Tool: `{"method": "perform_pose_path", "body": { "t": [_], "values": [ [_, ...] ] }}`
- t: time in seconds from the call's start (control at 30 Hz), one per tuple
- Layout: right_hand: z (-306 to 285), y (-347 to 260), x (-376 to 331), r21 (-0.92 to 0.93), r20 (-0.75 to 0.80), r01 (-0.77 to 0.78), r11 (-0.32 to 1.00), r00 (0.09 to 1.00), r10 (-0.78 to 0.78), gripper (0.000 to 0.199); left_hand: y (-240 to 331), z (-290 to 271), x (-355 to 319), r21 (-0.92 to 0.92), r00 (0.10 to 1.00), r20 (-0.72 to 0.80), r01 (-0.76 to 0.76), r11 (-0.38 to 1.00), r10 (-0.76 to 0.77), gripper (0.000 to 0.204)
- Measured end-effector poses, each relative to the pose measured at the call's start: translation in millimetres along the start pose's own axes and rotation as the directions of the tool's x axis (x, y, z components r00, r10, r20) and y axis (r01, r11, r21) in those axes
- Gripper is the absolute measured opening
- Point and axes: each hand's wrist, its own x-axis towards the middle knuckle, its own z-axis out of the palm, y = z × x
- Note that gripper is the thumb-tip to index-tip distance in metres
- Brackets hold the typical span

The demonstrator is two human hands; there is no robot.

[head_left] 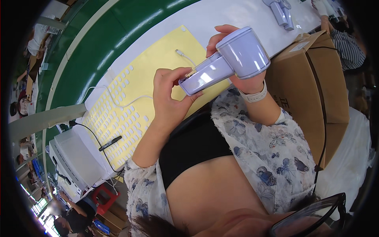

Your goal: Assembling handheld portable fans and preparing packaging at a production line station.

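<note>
Both my hands hold up a glossy lavender handheld device [209,75] with a thick rounded head and a straight handle; its exact kind I cannot tell. My left hand [169,93] pinches the handle's end, fingers on the upper edge and thumb beneath. My right hand [252,81] is wrapped around the head from behind, its fingertips showing past the far side. Close behind the handle, a white cable's plug [179,52] lies on a yellow sheet [158,59]. Whether that cable touches the device is hidden.
Several white oval stickers [114,110] cover the sheet's left part, with a black marker [110,143] on top. A grey-white boxy machine [77,158] stands at left. On my right is an open cardboard box [304,75]. More lavender devices [281,14] lie farther back, near another person.
</note>
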Motion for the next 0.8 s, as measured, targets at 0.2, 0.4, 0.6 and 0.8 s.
{"method": "perform_pose_path", "body": {
  "t": [0.2, 0.4, 0.6, 0.8],
  "values": [
    [2, 6, -1, 0.008, 0.004, 0.08, 0.997, 0.997, -0.08, 0.067, 2, -1, 0, -0.003, 0.999, -0.015, -0.029, 1.0, 0.029, 0.058],
    [4, 5, 1, 0.007, -0.057, 0.058, 0.998, 0.997, -0.058, 0.069, 4, -2, 0, -0.038, 1.0, 0.008, -0.02, 0.999, 0.02, 0.06],
    [7, 0, 4, 0.028, 0.005, 0.068, 0.997, 0.998, -0.069, 0.07, 1, -2, 0, -0.071, 0.999, 0.045, -0.021, 0.997, 0.024, 0.063],
    [12, -4, 4, 0.152, -0.002, 0.068, 0.986, 0.998, -0.069, 0.069, -2, -2, -4, -0.218, 0.991, 0.135, 0.02, 0.976, 0.01, 0.079]
  ]
}}
